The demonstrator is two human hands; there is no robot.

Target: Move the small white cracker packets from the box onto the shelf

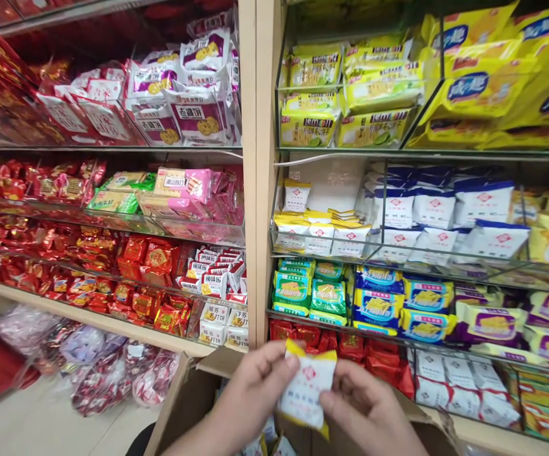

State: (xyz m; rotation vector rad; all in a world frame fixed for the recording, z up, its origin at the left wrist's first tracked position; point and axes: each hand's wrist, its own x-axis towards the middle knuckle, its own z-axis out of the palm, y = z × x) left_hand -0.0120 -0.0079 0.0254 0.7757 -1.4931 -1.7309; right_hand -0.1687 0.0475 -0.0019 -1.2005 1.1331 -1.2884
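Together, the left hand (259,383) and right hand (366,402) grip a white packet (308,386) by its sides, above an open cardboard box (172,392). The box's left edge stands clear of the wrist. Right of the wooden post (258,190), open room shows above similar yellow-edged packets (320,233). The held label bears a red emblem; its dark writing is blurred. Yellow packs (376,126) higher up read "lemon"; small red-and-white packs (212,284) read "闽味园".

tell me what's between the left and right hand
A white snack packet with yellow ends, held by the left hand and right hand, in the head view.
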